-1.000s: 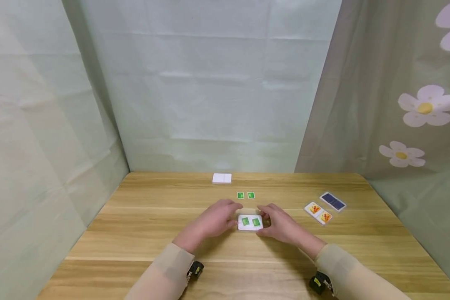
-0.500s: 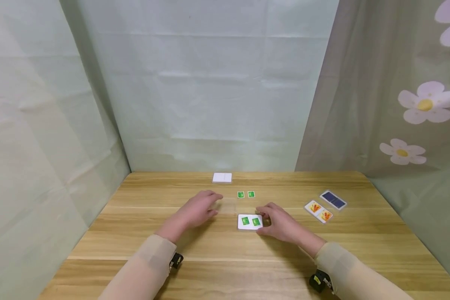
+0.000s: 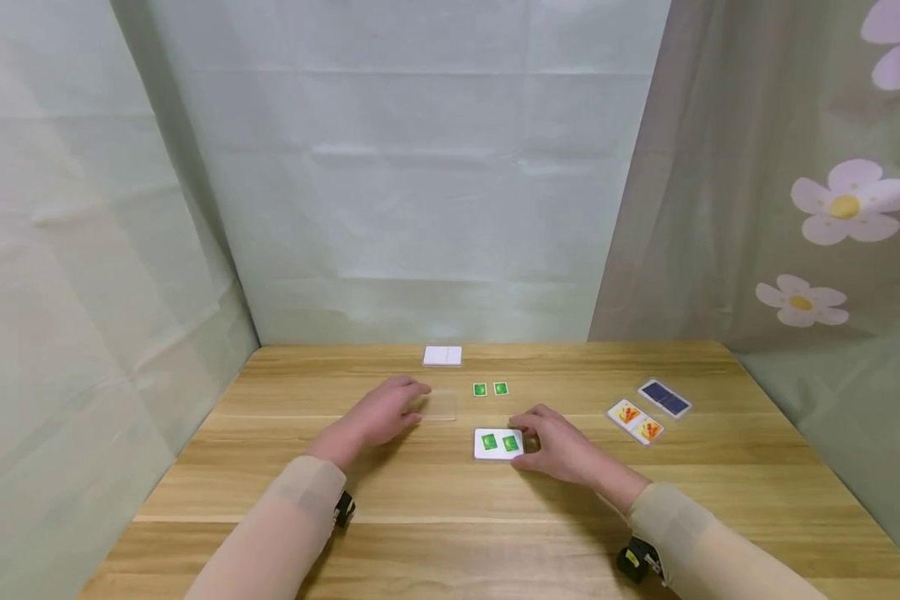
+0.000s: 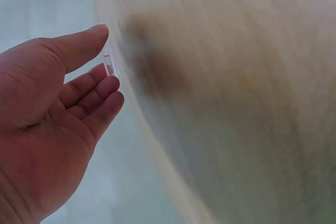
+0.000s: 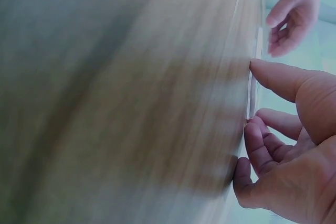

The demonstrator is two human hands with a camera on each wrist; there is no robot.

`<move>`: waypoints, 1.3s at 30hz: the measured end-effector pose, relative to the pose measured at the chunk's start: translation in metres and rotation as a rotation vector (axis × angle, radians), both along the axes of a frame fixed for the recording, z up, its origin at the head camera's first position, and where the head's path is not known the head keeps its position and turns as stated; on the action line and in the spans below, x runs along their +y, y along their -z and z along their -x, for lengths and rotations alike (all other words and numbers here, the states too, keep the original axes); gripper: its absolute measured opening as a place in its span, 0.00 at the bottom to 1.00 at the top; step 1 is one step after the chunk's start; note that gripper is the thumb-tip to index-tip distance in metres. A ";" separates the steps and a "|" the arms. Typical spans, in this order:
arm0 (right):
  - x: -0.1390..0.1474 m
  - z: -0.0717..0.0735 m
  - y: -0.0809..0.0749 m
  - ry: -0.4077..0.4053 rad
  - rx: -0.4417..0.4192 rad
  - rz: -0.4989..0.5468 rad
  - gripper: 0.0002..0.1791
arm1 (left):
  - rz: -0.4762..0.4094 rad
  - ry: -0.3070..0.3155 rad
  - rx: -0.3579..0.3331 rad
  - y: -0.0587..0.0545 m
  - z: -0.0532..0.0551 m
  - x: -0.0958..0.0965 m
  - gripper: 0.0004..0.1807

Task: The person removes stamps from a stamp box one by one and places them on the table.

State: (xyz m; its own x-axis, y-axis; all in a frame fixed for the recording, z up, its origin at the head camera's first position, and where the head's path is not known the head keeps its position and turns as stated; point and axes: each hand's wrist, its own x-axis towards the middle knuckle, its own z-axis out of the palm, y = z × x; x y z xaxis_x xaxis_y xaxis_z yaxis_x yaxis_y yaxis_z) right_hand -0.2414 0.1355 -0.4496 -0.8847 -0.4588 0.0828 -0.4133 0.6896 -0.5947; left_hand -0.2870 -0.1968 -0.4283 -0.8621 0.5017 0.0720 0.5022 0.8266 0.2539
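My left hand [image 3: 382,412] holds a thin clear plastic cover [image 3: 439,405] by its left end, low over the table. In the left wrist view the cover's clear edge [image 4: 108,65] shows between thumb and fingers. The right hand [image 3: 558,446] grips the right end of a white card holder [image 3: 498,444], thumb on the near side and fingers on the far side. Two small green picture squares lie on that holder, slightly askew. Beyond it, a pair of matching green squares [image 3: 480,389] lies flat on the wood.
At the table's back edge lies a white holder [image 3: 442,356]. To the right are a holder with two orange pictures [image 3: 636,422] and one with dark blue panels [image 3: 664,398]. Pale curtains [image 3: 420,208] hang behind and beside the wooden table [image 3: 450,533].
The left hand has moved away to the left and back, taking the clear cover off the white holder with the green squares. The right hand stays in place on the holder.
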 end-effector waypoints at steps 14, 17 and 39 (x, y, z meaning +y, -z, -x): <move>0.001 0.000 0.000 0.003 0.008 -0.011 0.32 | -0.014 -0.010 -0.067 0.006 0.005 -0.006 0.28; 0.000 -0.001 -0.002 0.009 0.001 -0.007 0.32 | -0.016 -0.012 -0.084 0.006 0.005 -0.006 0.28; 0.001 0.000 -0.001 -0.001 -0.005 0.000 0.33 | -0.082 0.010 -0.020 -0.005 -0.025 0.041 0.36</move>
